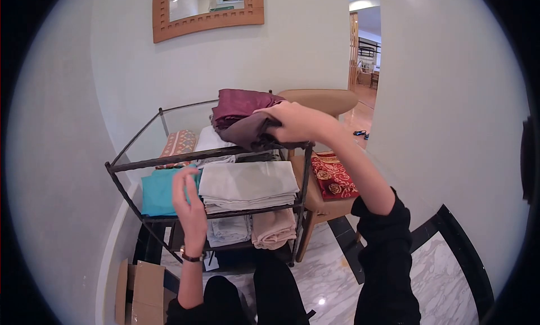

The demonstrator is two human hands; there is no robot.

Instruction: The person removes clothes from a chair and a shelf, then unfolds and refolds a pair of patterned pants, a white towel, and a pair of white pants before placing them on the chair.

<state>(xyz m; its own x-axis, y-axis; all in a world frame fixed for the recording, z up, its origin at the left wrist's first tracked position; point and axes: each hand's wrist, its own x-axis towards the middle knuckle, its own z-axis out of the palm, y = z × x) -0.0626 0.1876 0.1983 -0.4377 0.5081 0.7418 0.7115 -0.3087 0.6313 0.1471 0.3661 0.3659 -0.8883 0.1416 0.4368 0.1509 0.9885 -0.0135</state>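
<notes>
My right hand (pixel 295 122) grips a dark folded cloth (pixel 247 130) above the back right of a black metal rack (pixel 185 158). Maroon folded fabric (pixel 244 104) lies against that cloth, on its upper side. My left hand (pixel 188 204) is raised at the rack's front, fingers apart and holding nothing. Behind it is a turquoise folded cloth (pixel 158 191), and to its right a stack of white folded cloths (pixel 250 181). On the lower shelf are a light blue folded cloth (pixel 229 229) and a pink one (pixel 274 228).
A patterned orange cloth (pixel 179 144) sits at the rack's back left. Right of the rack stands a chair (pixel 320 210) with a red patterned cloth (pixel 334 176). A cardboard box (pixel 147 294) is on the floor at lower left. A framed mirror (pixel 208 27) hangs above.
</notes>
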